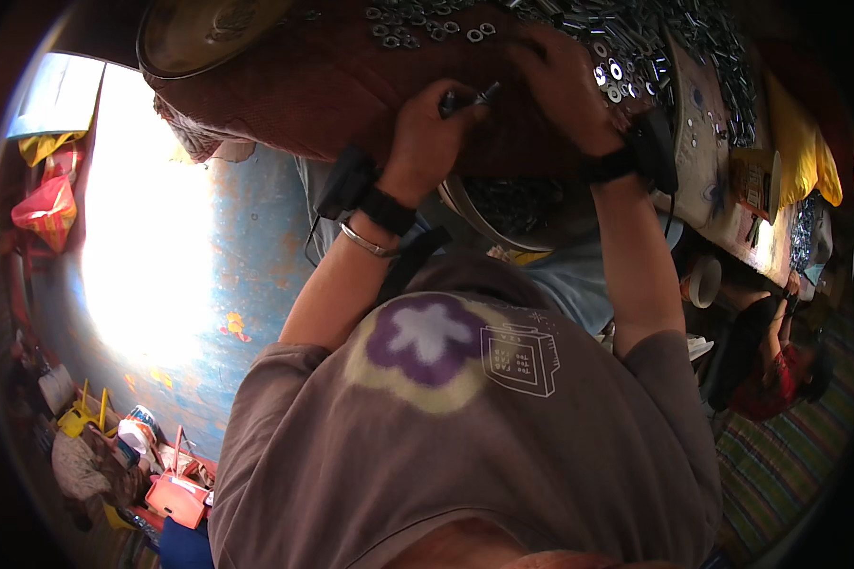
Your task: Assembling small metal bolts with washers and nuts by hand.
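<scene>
- Fastener [487, 95] is sitting in the left hand [427, 133], over the red cloth [351, 85], its bright end showing past the thumb.
- The left grip is pinching it between thumb and bent fingers, leaving next to no gap.
- The right hand [565, 90] is leaning over the cloth between the nuts [437, 34] and the washers [614, 80]; its fingertips are lying in shadow, so I cannot tell how wide that grip is or whether it is holding anything.
- To be handling this well, I'd say, the left hand should be keeping the fastener steady with its bright end free of the thumb, and the right should be picking single small parts, not dragging several together.
- The bright end is pointing rightward and slightly away from the body.
- The long axis is slanting from lower left to upper right, running more across the person than outward; I cannot tell whether it is also tipping up or down.
</scene>
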### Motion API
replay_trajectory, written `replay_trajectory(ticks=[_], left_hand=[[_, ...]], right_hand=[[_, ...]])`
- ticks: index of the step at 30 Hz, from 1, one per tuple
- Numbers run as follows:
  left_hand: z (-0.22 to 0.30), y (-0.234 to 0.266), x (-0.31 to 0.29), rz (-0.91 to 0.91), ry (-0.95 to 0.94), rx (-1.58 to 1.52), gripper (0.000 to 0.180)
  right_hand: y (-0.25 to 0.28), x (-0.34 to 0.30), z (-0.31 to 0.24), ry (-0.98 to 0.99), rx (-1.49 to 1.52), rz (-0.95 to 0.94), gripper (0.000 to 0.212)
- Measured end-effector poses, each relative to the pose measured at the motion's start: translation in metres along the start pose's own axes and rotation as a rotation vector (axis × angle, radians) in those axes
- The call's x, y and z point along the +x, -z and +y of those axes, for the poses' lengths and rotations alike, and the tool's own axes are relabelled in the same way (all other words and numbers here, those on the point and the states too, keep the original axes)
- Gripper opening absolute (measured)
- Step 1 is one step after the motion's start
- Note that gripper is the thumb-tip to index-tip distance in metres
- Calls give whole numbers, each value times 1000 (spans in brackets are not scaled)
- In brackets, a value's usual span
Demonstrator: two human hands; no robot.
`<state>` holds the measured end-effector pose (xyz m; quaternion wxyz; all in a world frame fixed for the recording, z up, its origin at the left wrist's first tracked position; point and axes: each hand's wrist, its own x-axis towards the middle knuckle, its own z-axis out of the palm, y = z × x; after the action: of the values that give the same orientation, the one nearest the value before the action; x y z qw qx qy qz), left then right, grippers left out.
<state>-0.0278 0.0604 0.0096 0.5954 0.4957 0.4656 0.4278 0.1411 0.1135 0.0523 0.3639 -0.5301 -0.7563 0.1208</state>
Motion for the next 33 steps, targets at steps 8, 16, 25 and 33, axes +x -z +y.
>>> replay_trajectory(ticks=[8,16,25,33], left_hand=[[3,2,2,-7,54,-22,18],[-2,0,2,-5,47,-58,18],[1,-2,-13,8,-112,178,23],[14,-13,-31,9,-309,348,18]], right_hand=[[-26,15,8,150,-292,-4,21],[12,-20,-6,-322,247,-235,24],[16,-56,-27,-331,469,-178,23],[21,-81,-37,-415,517,-71,19]])
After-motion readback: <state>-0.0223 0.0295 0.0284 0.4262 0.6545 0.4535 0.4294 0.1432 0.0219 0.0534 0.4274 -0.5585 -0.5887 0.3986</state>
